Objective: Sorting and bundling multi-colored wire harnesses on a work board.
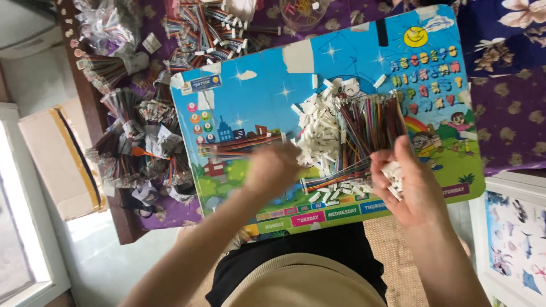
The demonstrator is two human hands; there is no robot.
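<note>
Sorting underway: right hand (410,185) cups white connectors (393,173); blurred left hand (272,167), grip indeterminate, rests at wire bundle (242,146) on board (273,68); next move needs alignment.

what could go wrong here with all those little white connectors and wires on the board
1. The right hand cups a heap of white connectors; tipping it may spill some.
2. The blurred left hand is next to the loose connector pile and might scatter it.
3. Connectors by the board's near edge may fall off.
</note>
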